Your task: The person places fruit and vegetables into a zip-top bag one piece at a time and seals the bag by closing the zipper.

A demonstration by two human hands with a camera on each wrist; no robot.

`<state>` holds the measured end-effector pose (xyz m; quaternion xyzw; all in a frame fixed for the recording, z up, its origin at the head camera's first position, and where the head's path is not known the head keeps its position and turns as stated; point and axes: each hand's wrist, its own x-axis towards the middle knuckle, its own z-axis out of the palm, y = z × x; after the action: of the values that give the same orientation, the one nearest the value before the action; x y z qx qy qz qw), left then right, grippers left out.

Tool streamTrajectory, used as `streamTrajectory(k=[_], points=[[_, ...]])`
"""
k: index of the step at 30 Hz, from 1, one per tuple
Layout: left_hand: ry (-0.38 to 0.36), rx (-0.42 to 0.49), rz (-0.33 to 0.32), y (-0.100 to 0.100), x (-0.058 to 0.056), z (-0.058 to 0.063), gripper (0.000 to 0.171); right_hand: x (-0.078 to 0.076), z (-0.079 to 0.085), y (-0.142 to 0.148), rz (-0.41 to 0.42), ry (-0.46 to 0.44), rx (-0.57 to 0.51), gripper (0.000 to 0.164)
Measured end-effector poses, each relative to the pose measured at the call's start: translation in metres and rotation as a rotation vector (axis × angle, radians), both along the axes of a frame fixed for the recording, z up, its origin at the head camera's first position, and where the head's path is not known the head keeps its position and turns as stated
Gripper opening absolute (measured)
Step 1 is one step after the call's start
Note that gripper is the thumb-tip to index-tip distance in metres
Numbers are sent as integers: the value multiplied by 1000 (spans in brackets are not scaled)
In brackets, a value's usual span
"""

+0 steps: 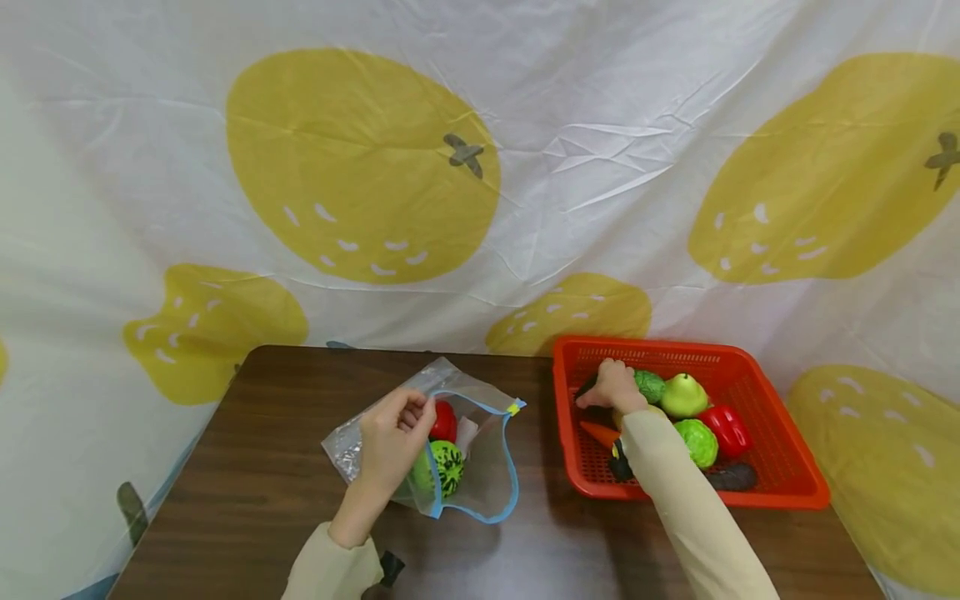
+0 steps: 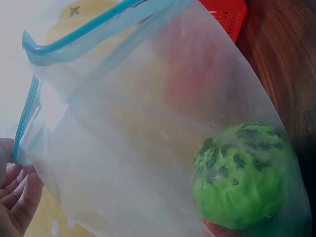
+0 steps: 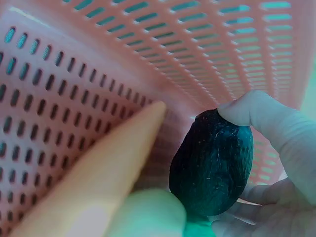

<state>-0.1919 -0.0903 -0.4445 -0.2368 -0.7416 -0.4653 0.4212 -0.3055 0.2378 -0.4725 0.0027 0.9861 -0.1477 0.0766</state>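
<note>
Fruit-print cloth (image 1: 592,200) hangs behind a dark wood-grain table (image 1: 247,467), w/ a zip bag (image 2: 123,153) on our left & a red basket (image 1: 780,498) on our right. Our L hand (image 1: 386,437) pinches the bag's blue zip edge btwn thumb & fingers; the mouth gapes, yellow slider (image 1: 513,408) at its far corner. Inside: a green striped melon (image 1: 447,468), a red round item (image 1: 443,422) & a pale piece (image 1: 466,435) we can't ID.

Our R hand (image 1: 613,385) grips a dark avocado (image 3: 212,165), thumb over its top, fingers behind. It's inside the basket walls, at the far-left corner; whether it's off the floor, we can't tell. Carrot (image 1: 598,434), pear (image 1: 683,397), red bell pepper (image 1: 727,431) & light-green cabbage (image 1: 697,443) lie in there too.

Step in hand, we'd judge: picking the avocado out while the bag's mouth is held open. Next move prob. calls for a firm hold, a lift well over the rim w/o knocking the carrot, then a clear path to the mouth, L pinch steady so the film doesn't fold shut.
</note>
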Motion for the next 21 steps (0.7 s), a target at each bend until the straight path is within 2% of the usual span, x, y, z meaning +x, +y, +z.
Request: streamTrajectory(k=[4,8,11,17,21], points=[[-5,3,-3,0,0,0,13,3,10,5,23,56,-24,82],[11,-12,5,0,0,0,14,12,21,3,50,141,-59,76],[13,-17,5,0,1,0,15,24,31,-3,67,186,-95,72],[21,-10,-1,1,1,0,17,51,52,-14,71,197,-205,75],[27,-5,-2,2,2,0,17,70,65,-23,97,266,-270,76]])
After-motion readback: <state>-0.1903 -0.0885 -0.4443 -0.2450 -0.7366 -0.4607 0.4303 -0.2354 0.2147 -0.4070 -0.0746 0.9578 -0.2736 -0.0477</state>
